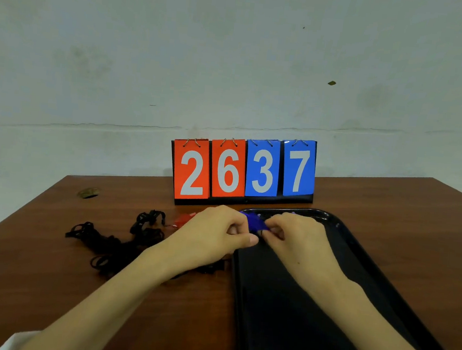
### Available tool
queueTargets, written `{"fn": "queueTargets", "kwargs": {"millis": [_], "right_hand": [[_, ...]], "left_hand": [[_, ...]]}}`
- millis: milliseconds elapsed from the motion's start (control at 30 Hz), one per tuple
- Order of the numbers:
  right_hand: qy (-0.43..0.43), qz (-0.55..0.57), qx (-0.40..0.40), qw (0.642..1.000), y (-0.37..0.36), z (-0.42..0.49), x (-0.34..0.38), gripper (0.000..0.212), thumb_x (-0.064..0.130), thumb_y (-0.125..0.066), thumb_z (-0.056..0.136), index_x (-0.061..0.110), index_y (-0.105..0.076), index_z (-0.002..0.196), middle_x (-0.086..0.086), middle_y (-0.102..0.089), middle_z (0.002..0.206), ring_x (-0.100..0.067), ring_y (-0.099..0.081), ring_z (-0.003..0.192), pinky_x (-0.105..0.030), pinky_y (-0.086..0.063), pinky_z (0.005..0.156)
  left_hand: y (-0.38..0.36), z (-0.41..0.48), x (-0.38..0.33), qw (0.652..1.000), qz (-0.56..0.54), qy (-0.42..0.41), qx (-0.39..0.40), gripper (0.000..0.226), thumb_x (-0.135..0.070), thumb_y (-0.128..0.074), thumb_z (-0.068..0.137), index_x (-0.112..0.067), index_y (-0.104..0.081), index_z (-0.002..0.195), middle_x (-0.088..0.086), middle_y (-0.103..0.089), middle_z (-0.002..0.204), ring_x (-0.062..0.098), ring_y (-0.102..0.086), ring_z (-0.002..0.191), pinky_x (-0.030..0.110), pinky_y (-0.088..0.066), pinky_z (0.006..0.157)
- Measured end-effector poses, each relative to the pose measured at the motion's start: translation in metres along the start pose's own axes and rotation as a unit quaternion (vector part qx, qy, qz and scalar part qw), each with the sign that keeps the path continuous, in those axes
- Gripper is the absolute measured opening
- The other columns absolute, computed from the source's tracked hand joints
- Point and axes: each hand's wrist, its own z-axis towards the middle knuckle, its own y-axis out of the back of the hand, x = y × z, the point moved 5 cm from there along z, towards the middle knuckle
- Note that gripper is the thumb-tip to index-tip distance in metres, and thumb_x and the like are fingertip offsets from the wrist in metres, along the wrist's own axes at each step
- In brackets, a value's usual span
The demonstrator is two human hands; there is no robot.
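A small blue object [255, 222] is held between both hands over the far left corner of a black tray [296, 306]. My left hand [216, 235] pinches its left side with thumb and curled fingers. My right hand [294, 236] pinches its right side. Most of the blue object is hidden by my fingers. A pile of black elastic bands [117, 243] lies on the wooden table [33, 277] left of my left arm. Something red [182, 220] lies just behind my left hand.
A flip scoreboard [242, 170] reading 2 6 3 7 stands at the table's far edge against the wall. A small brownish object [88, 192] lies at the far left of the table. The tray runs from centre to the near right.
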Motion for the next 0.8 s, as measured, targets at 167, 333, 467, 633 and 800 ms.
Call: {"fn": "queueTargets", "kwargs": {"millis": [167,333,467,633,800], "right_hand": [[0.089,0.000,0.078,0.993,-0.013,-0.005,0.014,0.020,0.031,-0.054,0.090,0.021,-0.062,0.105,0.006,-0.064,0.097,-0.004,-0.055,0.085,-0.018,-0.045,0.082],[0.121,0.038,0.123,0.984,-0.019,-0.006,0.019,0.021,0.031,-0.060,0.087,0.022,-0.065,0.105,0.009,-0.063,0.095,0.002,-0.050,0.079,-0.013,-0.041,0.077],[0.125,0.066,0.134,0.981,-0.020,-0.008,0.020,0.021,0.028,-0.063,0.085,0.024,-0.066,0.106,0.013,-0.060,0.092,0.000,-0.053,0.079,-0.016,-0.045,0.077],[0.092,0.170,0.146,0.970,-0.016,-0.007,0.019,0.016,0.024,-0.068,0.081,0.024,-0.069,0.097,0.011,-0.064,0.089,-0.003,-0.058,0.082,-0.019,-0.049,0.076],[0.042,0.276,0.110,0.954,-0.005,-0.005,0.016,0.013,0.020,-0.068,0.080,0.032,-0.067,0.085,0.009,-0.068,0.084,0.000,-0.061,0.083,-0.019,-0.051,0.079]], "left_hand": [[0.002,-0.001,0.001,0.999,0.049,-0.006,0.012,0.027,-0.042,-0.055,0.089,-0.027,-0.057,0.066,-0.007,-0.057,0.063,0.003,-0.051,0.057,0.018,-0.042,0.060],[0.011,-0.001,0.013,0.994,-0.023,-0.003,0.107,0.016,-0.032,-0.069,0.081,-0.025,-0.057,0.089,0.002,-0.063,0.076,0.014,-0.060,0.069,0.033,-0.052,0.072],[0.021,-0.001,0.021,0.989,-0.057,-0.020,0.136,0.015,-0.018,-0.069,0.083,-0.024,-0.057,0.090,-0.003,-0.062,0.067,0.008,-0.059,0.061,0.019,-0.049,0.064],[0.018,0.001,0.027,0.984,-0.106,0.006,0.143,0.015,-0.028,-0.062,0.087,-0.014,-0.063,0.080,-0.005,-0.057,0.056,0.004,-0.048,0.044,0.012,-0.038,0.044],[0.008,0.003,0.036,0.957,-0.234,0.056,0.165,0.024,-0.026,-0.052,0.093,-0.006,-0.062,0.085,0.002,-0.052,0.058,0.006,-0.038,0.040,0.014,-0.029,0.040]]}}
